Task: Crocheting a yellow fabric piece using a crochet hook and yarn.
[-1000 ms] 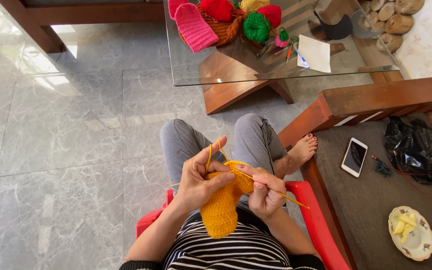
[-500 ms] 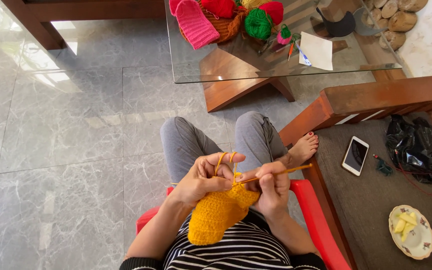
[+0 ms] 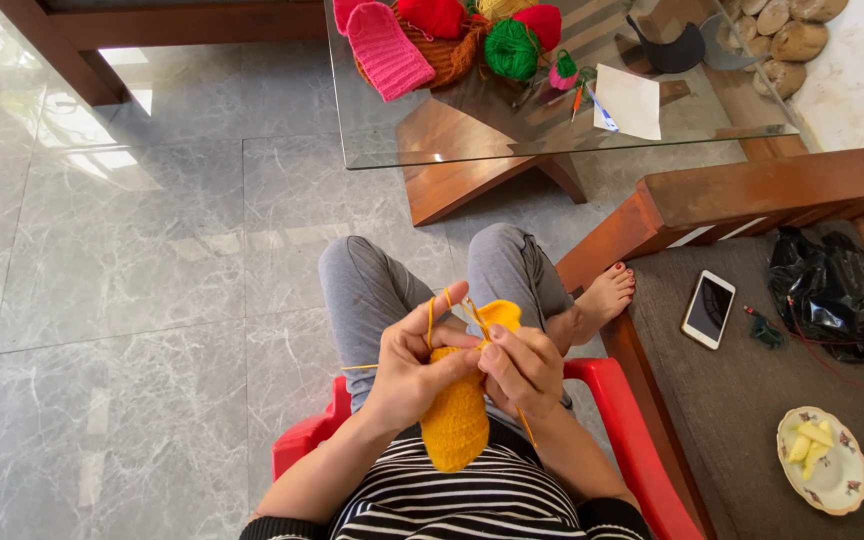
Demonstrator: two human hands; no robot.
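**Knitting yellow yarn over the lap**

Gripping a yellow knit piece (image 3: 455, 420) from both sides, the two hands meet just above the striped shirt (image 3: 452, 500). The left hand (image 3: 407, 365) is closed on the left side of the knit, with a strand of yellow yarn (image 3: 430, 320) looped up over its raised fingers. The right hand (image 3: 524, 370) is closed on the knit's right edge, fingers curled in and pinching a thin needle (image 3: 475, 318) that pokes up past the knit's top. The two hands touch across the knit.

The knit hangs down from the hands onto the shirt, between the red arms of the chair (image 3: 632, 430). Beyond the knit, the grey-clad knees point toward a glass table (image 3: 552, 140), which carries balls of yarn (image 3: 510, 48), a pink knit piece (image 3: 387, 48) and a sheet of paper (image 3: 628, 100). To the right of the knit, well apart, a phone (image 3: 709, 308), a black bag (image 3: 837, 290) and a plate (image 3: 820, 462) lie on a dark cushion.
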